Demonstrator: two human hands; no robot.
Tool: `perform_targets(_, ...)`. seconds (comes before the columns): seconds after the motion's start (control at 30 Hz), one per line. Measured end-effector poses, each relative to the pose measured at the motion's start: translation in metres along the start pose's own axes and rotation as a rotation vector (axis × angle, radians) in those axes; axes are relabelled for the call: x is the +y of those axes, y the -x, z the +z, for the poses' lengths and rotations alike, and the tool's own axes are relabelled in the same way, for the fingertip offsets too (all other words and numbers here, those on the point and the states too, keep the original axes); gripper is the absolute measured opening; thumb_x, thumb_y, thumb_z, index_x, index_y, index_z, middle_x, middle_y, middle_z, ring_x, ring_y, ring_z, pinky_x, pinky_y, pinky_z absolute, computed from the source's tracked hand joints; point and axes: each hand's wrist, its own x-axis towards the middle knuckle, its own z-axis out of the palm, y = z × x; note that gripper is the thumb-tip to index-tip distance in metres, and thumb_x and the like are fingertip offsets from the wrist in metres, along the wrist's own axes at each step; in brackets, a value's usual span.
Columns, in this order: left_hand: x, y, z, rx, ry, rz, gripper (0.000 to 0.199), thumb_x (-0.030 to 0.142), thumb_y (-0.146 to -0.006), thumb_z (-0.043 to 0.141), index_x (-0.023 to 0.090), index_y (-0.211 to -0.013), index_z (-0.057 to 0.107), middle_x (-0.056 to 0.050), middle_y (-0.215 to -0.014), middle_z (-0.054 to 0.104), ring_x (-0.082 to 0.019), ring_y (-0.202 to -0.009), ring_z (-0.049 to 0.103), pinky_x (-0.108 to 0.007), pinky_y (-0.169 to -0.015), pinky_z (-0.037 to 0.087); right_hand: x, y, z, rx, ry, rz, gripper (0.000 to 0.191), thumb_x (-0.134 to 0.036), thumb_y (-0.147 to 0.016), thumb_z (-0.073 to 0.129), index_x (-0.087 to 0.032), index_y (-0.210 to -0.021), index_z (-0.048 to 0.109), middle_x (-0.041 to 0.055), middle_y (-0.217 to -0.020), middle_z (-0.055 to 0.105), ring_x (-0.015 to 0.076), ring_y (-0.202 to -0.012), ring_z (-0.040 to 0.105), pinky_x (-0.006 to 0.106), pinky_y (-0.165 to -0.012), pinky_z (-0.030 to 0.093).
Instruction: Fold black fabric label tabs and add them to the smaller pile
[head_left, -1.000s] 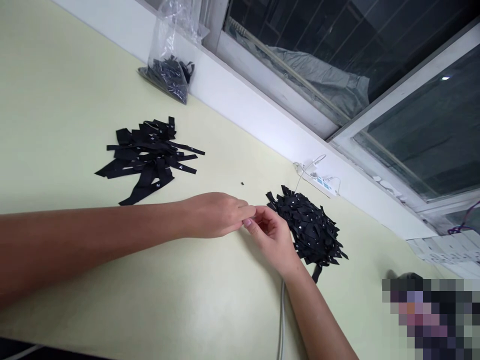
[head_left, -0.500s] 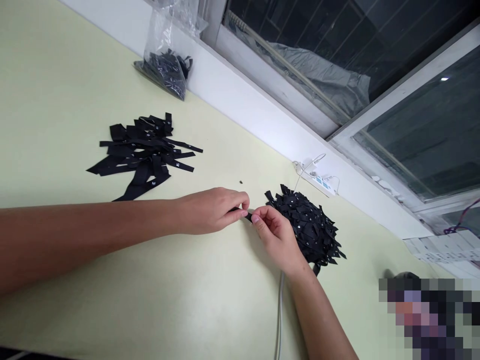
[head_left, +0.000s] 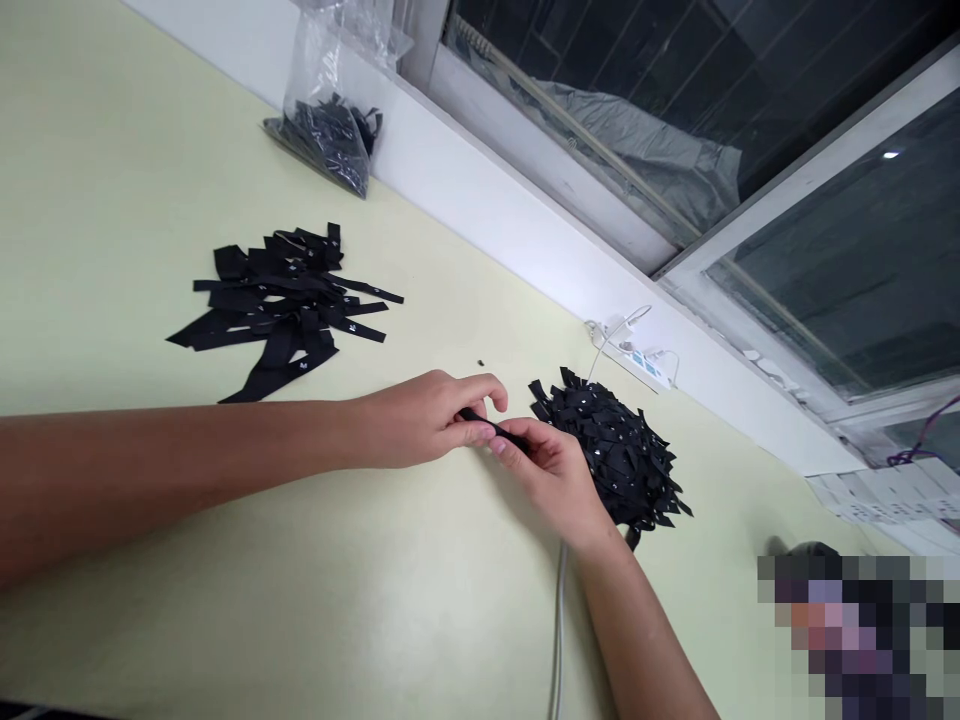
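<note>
A narrow black strip [head_left: 498, 431] stretches between my two hands above the table. My left hand [head_left: 442, 415] holds its left end, the thumb beneath it and the index finger lifted and bent. Thumb and fingers of my right hand [head_left: 551, 470] pinch the strip's other end. Just beyond the right hand lies a dense heap of black strips [head_left: 626, 450] with small white marks. A looser pile of longer black strips [head_left: 281, 290] is spread out past my left forearm.
Against the white wall stands a clear plastic bag [head_left: 326, 130] with black pieces inside. A power strip [head_left: 634, 362] lies by the wall, and a grey cable [head_left: 559, 630] runs down beside my right forearm. A small dark scrap [head_left: 481, 363] is on the table [head_left: 337, 580].
More of the black strip now shows between my hands. My left index finger has lifted away from the thumb, and my right fingers have shifted slightly along the strip.
</note>
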Motion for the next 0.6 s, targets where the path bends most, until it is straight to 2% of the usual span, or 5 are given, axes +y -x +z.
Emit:
perform_targets(0.27,0.0013,0.0024,0.0015,-0.063,-0.052,0.054,0.02,0.024,-0.102,0.042,0.022,-0.114,0.058,0.0,-0.082,0.069,-0.013,-0.064,0.057,-0.025,-0.061,0.041,-0.0023,0.0002,0.0023,0.003,-0.088,-0.021,0.019,-0.039,-0.087,0.075,-0.024,-0.099,0.077,0.0048,-0.097,0.077,0.0203,-0.089,0.068,0.036,-0.082,0.054)
perform_targets(0.37,0.0019,0.003,0.0025,-0.055,-0.11,0.066,0.02,0.023,-0.102,0.043,0.022,-0.115,0.057,0.001,-0.081,0.069,-0.013,-0.062,0.056,-0.026,-0.06,0.04,-0.0041,0.0008,0.0039,0.031,-0.029,-0.022,0.016,-0.038,-0.086,0.075,-0.022,-0.092,0.076,0.0042,-0.089,0.075,0.0188,-0.082,0.065,0.034,-0.076,0.051)
perform_targets(0.43,0.0018,0.0022,0.0024,0.024,-0.182,0.103,0.02,0.022,-0.101,0.045,0.02,-0.116,0.058,-0.002,-0.088,0.071,-0.015,-0.071,0.06,-0.028,-0.066,0.044,-0.005,0.0006,0.0038,0.087,0.039,-0.027,0.016,-0.036,-0.087,0.073,-0.021,-0.086,0.074,0.0018,-0.079,0.07,0.0155,-0.072,0.059,0.03,-0.069,0.047)
perform_targets(0.53,0.0018,0.0004,0.002,0.275,-0.369,0.24,0.022,0.021,-0.099,0.049,0.016,-0.116,0.061,-0.012,-0.114,0.068,-0.023,-0.104,0.061,-0.036,-0.09,0.048,-0.0048,-0.0005,0.0045,0.196,0.088,-0.012,0.018,-0.036,-0.088,0.07,-0.019,-0.083,0.07,-0.0016,-0.068,0.062,0.012,-0.06,0.049,0.027,-0.059,0.041)
perform_targets(0.6,0.0018,0.0001,0.0033,0.363,-0.456,0.3,0.025,0.02,-0.099,0.049,0.015,-0.119,0.063,-0.012,-0.115,0.067,-0.025,-0.108,0.06,-0.038,-0.095,0.046,-0.0044,-0.0015,0.0072,0.269,0.11,-0.009,0.019,-0.037,-0.087,0.069,-0.018,-0.082,0.069,-0.002,-0.066,0.061,0.0113,-0.057,0.048,0.026,-0.056,0.039)
